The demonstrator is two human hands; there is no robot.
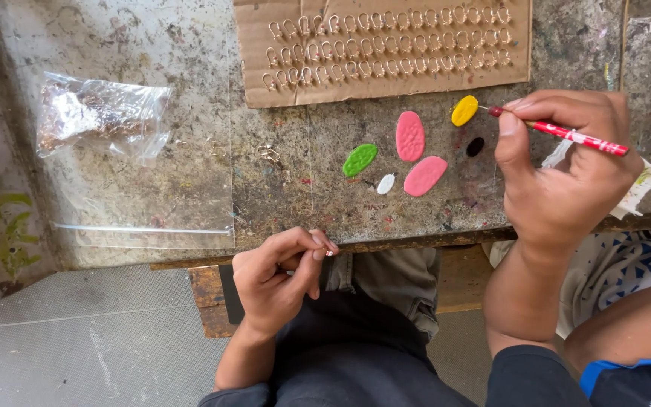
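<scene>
A person's left hand (280, 275) pinches a tiny metal piece (329, 252), likely a small ring or hook, between thumb and fingertips, just at the near edge of a worn, paint-stained worktable (190, 113). The right hand (559, 169) is closed around a thin red tool (566, 134), held like a pen, its tip touching a yellow blob of paint (464, 110). Nearby on the table lie two pink blobs (410, 136), a green one (359, 159), a small white one (386, 183) and a dark spot (475, 146). Farther back, a cardboard sheet (386, 75) carries rows of similar small metal hooks, which all look uncoloured, so most of the work seems to lie ahead. At the left sits a clear plastic bag (99, 113) with shiny contents.
</scene>
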